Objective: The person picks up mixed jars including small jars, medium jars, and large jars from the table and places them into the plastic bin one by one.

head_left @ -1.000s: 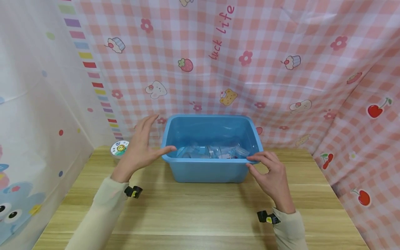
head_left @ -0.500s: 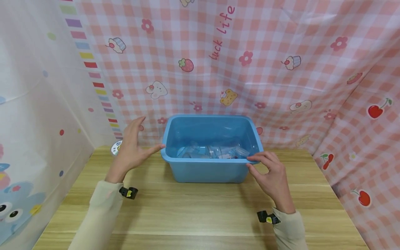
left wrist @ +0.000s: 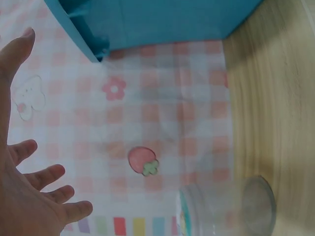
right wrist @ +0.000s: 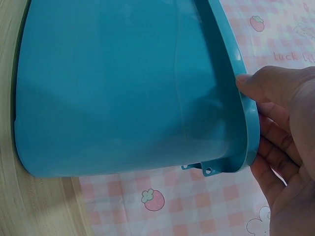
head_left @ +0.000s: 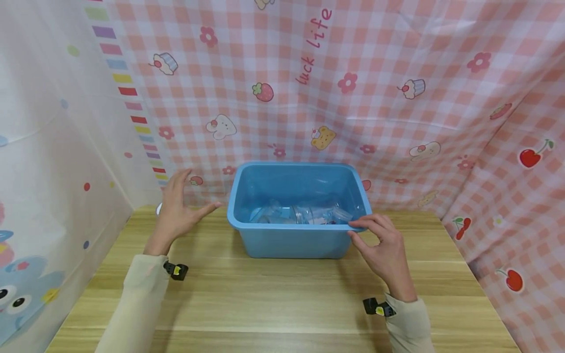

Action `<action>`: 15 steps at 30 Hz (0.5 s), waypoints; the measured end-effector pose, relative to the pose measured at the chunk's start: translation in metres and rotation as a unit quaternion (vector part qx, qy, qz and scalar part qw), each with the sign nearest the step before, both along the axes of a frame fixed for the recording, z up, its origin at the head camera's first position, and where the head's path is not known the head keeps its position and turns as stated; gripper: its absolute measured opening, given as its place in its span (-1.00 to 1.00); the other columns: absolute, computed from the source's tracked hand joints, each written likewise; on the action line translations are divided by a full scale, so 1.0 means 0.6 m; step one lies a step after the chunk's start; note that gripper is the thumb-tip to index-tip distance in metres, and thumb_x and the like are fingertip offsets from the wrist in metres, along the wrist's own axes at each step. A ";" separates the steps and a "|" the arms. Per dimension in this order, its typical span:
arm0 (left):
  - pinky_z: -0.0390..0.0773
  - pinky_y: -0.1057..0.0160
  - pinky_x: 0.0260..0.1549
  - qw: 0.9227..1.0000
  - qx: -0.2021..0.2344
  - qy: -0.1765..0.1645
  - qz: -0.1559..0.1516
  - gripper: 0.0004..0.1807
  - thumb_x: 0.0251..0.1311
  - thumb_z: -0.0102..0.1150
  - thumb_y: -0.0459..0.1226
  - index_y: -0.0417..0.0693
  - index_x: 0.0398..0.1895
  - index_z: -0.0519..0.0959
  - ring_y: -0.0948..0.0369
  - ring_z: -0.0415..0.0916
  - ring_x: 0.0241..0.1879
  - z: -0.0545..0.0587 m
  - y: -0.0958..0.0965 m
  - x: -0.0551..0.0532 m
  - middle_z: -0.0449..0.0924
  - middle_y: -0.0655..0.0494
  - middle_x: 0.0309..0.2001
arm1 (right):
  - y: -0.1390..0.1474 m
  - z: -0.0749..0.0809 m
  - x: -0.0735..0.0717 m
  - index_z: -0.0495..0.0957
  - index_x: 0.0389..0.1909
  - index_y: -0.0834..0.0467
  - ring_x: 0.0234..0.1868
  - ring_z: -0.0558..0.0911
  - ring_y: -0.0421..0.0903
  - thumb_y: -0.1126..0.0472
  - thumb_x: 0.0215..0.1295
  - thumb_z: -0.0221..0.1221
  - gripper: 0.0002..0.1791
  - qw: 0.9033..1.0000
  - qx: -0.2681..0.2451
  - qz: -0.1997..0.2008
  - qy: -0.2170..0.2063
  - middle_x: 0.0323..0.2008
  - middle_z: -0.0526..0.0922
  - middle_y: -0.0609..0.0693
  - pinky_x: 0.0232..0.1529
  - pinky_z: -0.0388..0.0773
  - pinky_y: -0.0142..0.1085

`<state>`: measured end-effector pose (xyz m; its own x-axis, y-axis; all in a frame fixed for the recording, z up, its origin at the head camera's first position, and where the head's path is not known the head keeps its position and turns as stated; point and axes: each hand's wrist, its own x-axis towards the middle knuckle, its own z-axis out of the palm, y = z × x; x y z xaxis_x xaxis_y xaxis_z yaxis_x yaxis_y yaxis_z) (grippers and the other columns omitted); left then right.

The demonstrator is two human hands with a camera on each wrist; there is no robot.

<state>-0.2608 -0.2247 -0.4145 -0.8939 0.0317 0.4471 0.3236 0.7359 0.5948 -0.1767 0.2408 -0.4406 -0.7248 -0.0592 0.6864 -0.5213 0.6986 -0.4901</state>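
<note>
A blue plastic bin (head_left: 293,242) stands at the back middle of the table, with several clear plastic jars (head_left: 304,214) lying inside. My right hand (head_left: 383,247) pinches its front right corner; in the right wrist view the thumb (right wrist: 250,84) lies on the outer side of the rim and the fingers reach over the other side. Left of the bin, my left hand (head_left: 176,213) is held with fingers spread and touches nothing. Behind it, a clear jar with a printed lid (left wrist: 226,209) shows in the left wrist view; the head view gives only a sliver of it.
A wood-grain table (head_left: 273,304) carries the bin and the jar. Close behind hangs a pink checked cloth (head_left: 282,63), and more cloth hangs along the left and right sides. Each wrist wears a small black camera.
My left hand has moved left, away from the bin's left rim, and now covers most of the jar with the printed lid. The right hand and the bin have stayed put.
</note>
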 end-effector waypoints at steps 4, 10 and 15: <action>0.10 -0.47 0.40 1.000 0.000 -0.025 0.015 0.23 -0.02 0.56 0.16 0.02 0.63 0.04 -0.22 -0.02 0.56 -0.005 -0.012 -0.002 0.03 -0.14 0.61 | 0.000 0.000 0.000 0.78 -0.19 0.11 -0.05 0.58 -0.10 0.32 0.11 0.50 -0.78 1.000 0.000 0.000 0.002 -0.19 0.73 -0.04 0.02 0.43 -0.45; 0.05 -0.49 0.40 0.998 0.006 -0.058 0.025 0.26 0.02 0.49 0.24 0.04 0.66 -0.04 -0.23 -0.16 0.60 -0.013 -0.030 -0.003 -0.07 -0.12 0.64 | -0.001 0.000 0.000 0.78 -0.19 0.11 -0.06 0.58 -0.10 0.33 0.11 0.50 -0.77 1.000 -0.002 0.003 0.004 -0.20 0.74 -0.04 0.01 0.43 -0.45; 0.07 -0.46 0.41 0.997 0.016 -0.067 0.034 0.30 0.00 0.53 0.20 0.00 0.66 -0.07 -0.23 -0.15 0.60 -0.023 -0.048 -0.006 -0.08 -0.17 0.64 | 0.000 0.000 0.000 0.78 -0.19 0.11 -0.06 0.57 -0.11 0.33 0.11 0.50 -0.77 1.000 -0.003 0.005 0.004 -0.19 0.74 -0.04 0.01 0.43 -0.46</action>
<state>-0.2647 -0.2533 -0.4285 -0.9453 -0.0434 0.3234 0.1896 0.7336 0.6526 -0.1766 0.2407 -0.4403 -0.7188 -0.0617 0.6924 -0.5315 0.6908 -0.4902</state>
